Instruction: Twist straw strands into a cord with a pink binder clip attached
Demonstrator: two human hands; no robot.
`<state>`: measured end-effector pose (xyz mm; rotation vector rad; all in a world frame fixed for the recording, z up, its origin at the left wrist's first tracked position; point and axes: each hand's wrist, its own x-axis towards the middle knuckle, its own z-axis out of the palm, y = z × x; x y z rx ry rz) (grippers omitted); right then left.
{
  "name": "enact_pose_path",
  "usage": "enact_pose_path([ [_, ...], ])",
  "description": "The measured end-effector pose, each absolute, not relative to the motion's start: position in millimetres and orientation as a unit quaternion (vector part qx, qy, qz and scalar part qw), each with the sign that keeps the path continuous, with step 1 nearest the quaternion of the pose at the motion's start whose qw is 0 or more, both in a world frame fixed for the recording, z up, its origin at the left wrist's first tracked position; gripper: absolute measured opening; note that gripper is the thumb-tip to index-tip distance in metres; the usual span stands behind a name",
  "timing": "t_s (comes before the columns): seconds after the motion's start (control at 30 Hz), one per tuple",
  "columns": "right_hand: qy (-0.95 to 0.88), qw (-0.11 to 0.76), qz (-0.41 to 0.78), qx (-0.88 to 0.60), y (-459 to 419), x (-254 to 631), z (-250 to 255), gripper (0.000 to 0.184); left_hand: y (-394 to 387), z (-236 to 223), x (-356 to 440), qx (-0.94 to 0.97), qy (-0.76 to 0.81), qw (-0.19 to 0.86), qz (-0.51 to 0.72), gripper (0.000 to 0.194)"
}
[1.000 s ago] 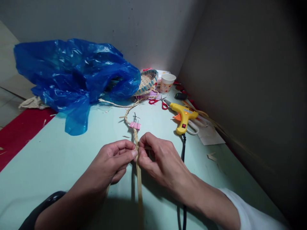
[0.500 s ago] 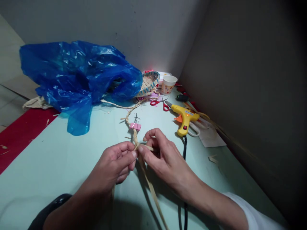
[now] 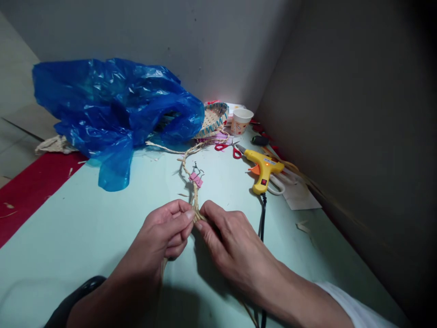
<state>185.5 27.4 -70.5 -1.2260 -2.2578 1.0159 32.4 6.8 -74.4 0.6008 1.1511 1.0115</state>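
Observation:
A tan braid of flat plant fibre (image 3: pixel 195 197) runs from the back of the table to both hands. My left hand (image 3: pixel 167 232) pinches the near end of the braid and its strands between thumb and forefinger. On the other side, my right hand (image 3: pixel 232 239) is closed on strands at the same spot, with its fingertips close to the left thumb. Loose strand ends hang below both hands, partly hidden by them. Just beyond the fingers, a pink binder clip (image 3: pixel 195 179) grips the braid and sits tilted.
A yellow glue gun (image 3: pixel 263 168) with a black cord lies to the right, near red-handled scissors (image 3: pixel 235 152). Behind stand a paper cup (image 3: pixel 241 122) and a woven basket (image 3: pixel 213 120). A blue plastic bag (image 3: pixel 116 100) fills the back left. Walls bound the table behind and right.
My right hand has turned over and closed in on the braid's end, taking the strands that hung down the middle. The binder clip has tilted and shifted slightly with the braid.

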Motion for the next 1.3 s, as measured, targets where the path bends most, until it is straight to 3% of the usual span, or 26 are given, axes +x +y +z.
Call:
enact_pose_path([
  [0.13, -0.835, 0.181, 0.307, -0.419, 24.8, 187.8, -67.6, 0.017, 5.2, -71.0, 37.0, 0.291, 0.571, 0.624, 0.448, 0.024],
  [0.4, -0.902, 0.282, -0.032, -0.325, 9.3, 183.1, -74.0, 0.016, 1.7, -70.2, 45.9, 0.303, 0.627, 0.563, 0.446, 0.019],
  [0.63, -0.898, 0.309, -0.097, -0.297, -3.3, 167.5, -91.5, 0.022, 3.0, -64.8, 40.8, 0.306, 0.608, 0.606, 0.412, 0.022],
  [0.7, -0.905, 0.308, -0.072, -0.286, 0.1, 169.5, -88.4, 0.023, 2.6, -65.9, 37.5, 0.302, 0.595, 0.618, 0.416, 0.025],
  [0.8, -0.902, 0.308, 0.059, -0.296, 13.9, 180.1, -71.6, 0.019, 1.3, -68.4, 33.8, 0.292, 0.582, 0.628, 0.426, 0.026],
  [0.9, -0.827, 0.314, 0.212, -0.415, 31.5, 191.2, -53.0, 0.018, -0.3, -69.6, 33.5, 0.290, 0.574, 0.632, 0.432, 0.025],
  [1.07, -0.743, 0.185, 0.512, -0.390, 42.4, 192.6, -51.8, 0.021, -2.9, -69.2, 37.4, 0.290, 0.563, 0.636, 0.440, 0.026],
  [1.3, -0.739, 0.218, 0.479, -0.420, 34.9, 185.4, -64.1, 0.025, -4.9, -70.2, 38.3, 0.328, 0.566, 0.621, 0.432, 0.028],
])
